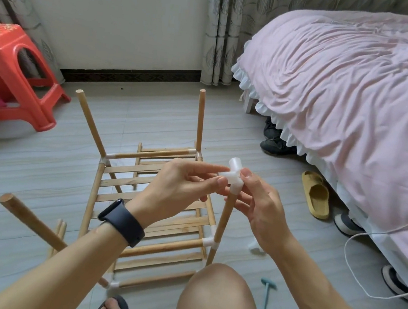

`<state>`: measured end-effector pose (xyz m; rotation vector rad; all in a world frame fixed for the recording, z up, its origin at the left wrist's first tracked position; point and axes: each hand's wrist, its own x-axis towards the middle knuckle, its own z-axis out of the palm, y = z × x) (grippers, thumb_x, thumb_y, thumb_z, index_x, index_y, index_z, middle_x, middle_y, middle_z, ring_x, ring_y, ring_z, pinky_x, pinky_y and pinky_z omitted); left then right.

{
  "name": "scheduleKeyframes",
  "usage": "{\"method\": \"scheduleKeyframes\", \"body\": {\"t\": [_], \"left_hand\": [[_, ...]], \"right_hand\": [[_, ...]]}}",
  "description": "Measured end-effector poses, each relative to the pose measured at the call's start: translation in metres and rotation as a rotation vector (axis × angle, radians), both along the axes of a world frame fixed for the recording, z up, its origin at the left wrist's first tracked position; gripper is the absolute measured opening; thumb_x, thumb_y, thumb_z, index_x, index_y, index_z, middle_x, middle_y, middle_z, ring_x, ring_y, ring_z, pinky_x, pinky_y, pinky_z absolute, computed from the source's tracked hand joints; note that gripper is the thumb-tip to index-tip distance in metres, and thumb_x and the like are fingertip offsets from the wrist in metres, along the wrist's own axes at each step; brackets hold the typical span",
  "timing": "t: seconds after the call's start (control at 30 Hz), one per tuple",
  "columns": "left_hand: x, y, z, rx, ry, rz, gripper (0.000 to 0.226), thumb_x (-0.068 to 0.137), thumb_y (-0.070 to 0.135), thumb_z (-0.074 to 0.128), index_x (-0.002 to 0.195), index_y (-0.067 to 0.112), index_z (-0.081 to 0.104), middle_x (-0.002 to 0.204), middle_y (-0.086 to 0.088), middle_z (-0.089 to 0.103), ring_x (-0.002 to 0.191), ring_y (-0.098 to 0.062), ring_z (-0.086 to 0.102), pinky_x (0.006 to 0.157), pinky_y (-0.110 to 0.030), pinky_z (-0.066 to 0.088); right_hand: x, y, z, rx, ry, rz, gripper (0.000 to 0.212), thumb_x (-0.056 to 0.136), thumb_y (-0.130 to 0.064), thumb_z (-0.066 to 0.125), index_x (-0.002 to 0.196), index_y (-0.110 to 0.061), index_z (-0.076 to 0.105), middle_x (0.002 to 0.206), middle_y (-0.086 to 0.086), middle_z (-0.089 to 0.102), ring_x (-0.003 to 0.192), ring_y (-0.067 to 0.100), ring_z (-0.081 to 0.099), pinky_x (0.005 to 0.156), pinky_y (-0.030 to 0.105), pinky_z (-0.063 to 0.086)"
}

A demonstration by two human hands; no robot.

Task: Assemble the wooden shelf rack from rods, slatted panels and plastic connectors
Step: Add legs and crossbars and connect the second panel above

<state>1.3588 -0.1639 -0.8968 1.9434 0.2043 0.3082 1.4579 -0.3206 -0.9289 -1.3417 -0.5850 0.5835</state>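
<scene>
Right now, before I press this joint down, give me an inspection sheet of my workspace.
Surface: grey tiled floor, rack on it.
Job's things: white connector sits atop the near-right rod; other three rod tops bare.
Clutter: yellow slipper, dark shoes, teal tool, white plastic piece.
Fingers: left hand and right hand both pinch the connector.
Cables: white cord loops across the floor beside the bed.
Surroundings: red stool, curtains.

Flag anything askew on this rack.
The far-left rod and near-left rod lean outward, while the far-right rod stands nearly straight. The wide-angle view may exaggerate this. Nothing looks broken.
</scene>
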Motion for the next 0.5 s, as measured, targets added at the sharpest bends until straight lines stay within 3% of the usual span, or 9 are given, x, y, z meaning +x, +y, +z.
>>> {"method": "scheduleKeyframes", "body": {"t": [0.13, 0.23, 0.3, 0.37, 0.43, 0.5], "left_hand": [[0.001, 0.007, -0.009, -0.08, 0.016, -0.036, 0.047, 0.087, 0.055, 0.066, 0.124, 0.026, 0.068, 0.095, 0.0, 0.076, 0.078, -0.017, 0.071, 0.074, -0.03, 0.06], [0.007, 0.025, -0.033, -0.248, 0.063, 0.077, 0.046, 0.094, 0.059, 0.052, 0.122, 0.027, 0.067, 0.102, -0.002, 0.074, 0.085, -0.016, 0.07, 0.075, -0.03, 0.056], [0.013, 0.04, -0.06, -0.058, 0.134, 0.153, 0.048, 0.091, 0.065, 0.044, 0.123, 0.035, 0.063, 0.112, 0.011, 0.071, 0.1, -0.007, 0.066, 0.084, -0.029, 0.052], [0.02, 0.055, -0.091, 0.19, 0.286, 0.188, 0.054, 0.093, 0.066, 0.043, 0.136, 0.035, 0.054, 0.131, 0.011, 0.06, 0.124, -0.012, 0.054, 0.101, -0.034, 0.045], [0.029, 0.065, -0.116, 0.401, 0.452, 0.206, 0.058, 0.098, 0.059, 0.043, 0.148, 0.03, 0.041, 0.151, 0.0, 0.044, 0.14, -0.021, 0.036, 0.112, -0.041, 0.032], [0.045, 0.071, -0.135, 0.598, 0.59, 0.197, 0.065, 0.098, 0.06, 0.04, 0.155, 0.032, 0.027, 0.162, -0.005, 0.025, 0.149, -0.026, 0.02, 0.119, -0.046, 0.019]], "right_hand": [[0.011, -0.008, -0.011, -0.029, 0.005, 0.069, 0.053, 0.098, -0.053, 0.042, 0.123, -0.014, 0.067, 0.116, 0.01, 0.073, 0.112, 0.027, 0.068, 0.101, 0.042, 0.049], [0.034, -0.02, -0.034, -0.063, 0.138, -0.079, 0.053, 0.102, -0.052, 0.038, 0.122, -0.013, 0.066, 0.116, 0.007, 0.073, 0.11, 0.025, 0.069, 0.098, 0.042, 0.051], [0.055, -0.028, -0.065, -0.178, 0.18, -0.236, 0.041, 0.105, -0.041, 0.04, 0.116, -0.013, 0.068, 0.111, 0.005, 0.075, 0.105, 0.024, 0.07, 0.095, 0.042, 0.052], [0.076, -0.035, -0.111, -0.446, 0.094, -0.324, 0.031, 0.105, -0.038, 0.044, 0.109, -0.02, 0.069, 0.113, 0.002, 0.073, 0.105, 0.023, 0.068, 0.094, 0.04, 0.052], [0.095, -0.046, -0.166, -0.802, -0.097, -0.274, 0.026, 0.102, -0.038, 0.049, 0.115, -0.023, 0.066, 0.122, 0.001, 0.068, 0.112, 0.022, 0.062, 0.093, 0.034, 0.047], [0.11, -0.057, -0.217, -1.088, -0.223, -0.107, 0.036, 0.1, -0.033, 0.051, 0.135, -0.024, 0.056, 0.14, 0.004, 0.056, 0.127, 0.024, 0.053, 0.1, 0.033, 0.042]]}}
